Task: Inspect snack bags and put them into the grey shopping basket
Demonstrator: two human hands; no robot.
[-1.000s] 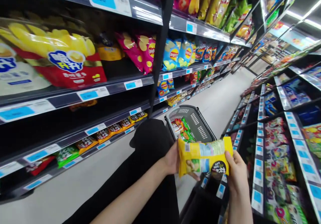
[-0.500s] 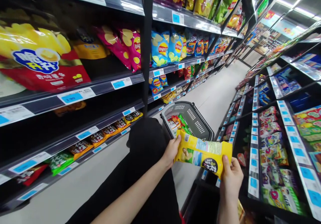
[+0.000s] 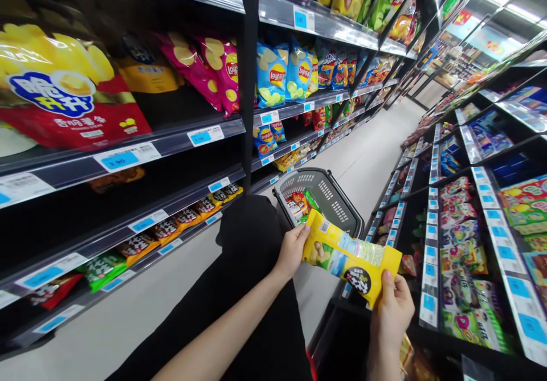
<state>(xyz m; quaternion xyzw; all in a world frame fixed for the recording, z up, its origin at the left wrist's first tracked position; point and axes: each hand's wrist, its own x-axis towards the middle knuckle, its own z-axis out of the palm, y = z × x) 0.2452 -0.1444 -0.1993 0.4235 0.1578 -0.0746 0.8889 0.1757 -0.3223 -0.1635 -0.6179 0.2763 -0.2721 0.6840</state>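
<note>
A yellow snack bag (image 3: pixel 342 250) with a peanut picture, a barcode and a dark round label is stretched between my two hands. My left hand (image 3: pixel 291 251) pinches its left end near the barcode. At the right end, my right hand (image 3: pixel 393 304) grips the lower corner, thumb on top and fingers partly hidden behind. Just beyond the bag, a grey shopping basket (image 3: pixel 331 196) stands on the floor. Red and green snack packets (image 3: pixel 299 205) lie inside it, partly covered by the yellow bag.
Shelves on the left hold a large red and yellow chip bag (image 3: pixel 77 96), blue Lay's bags (image 3: pixel 273 79) and small orange-black packets (image 3: pixel 166 227) low down. A right-hand shelf (image 3: pixel 432 255) carries colourful candy packets (image 3: pixel 461 244). The aisle floor (image 3: pixel 376 142) runs between. My bent knee (image 3: pixel 248 221) is beside the basket.
The yellow bag has tilted slightly, its right end a little lower, and stays held in both hands. My view has shifted slightly. The basket stands in the same place.
</note>
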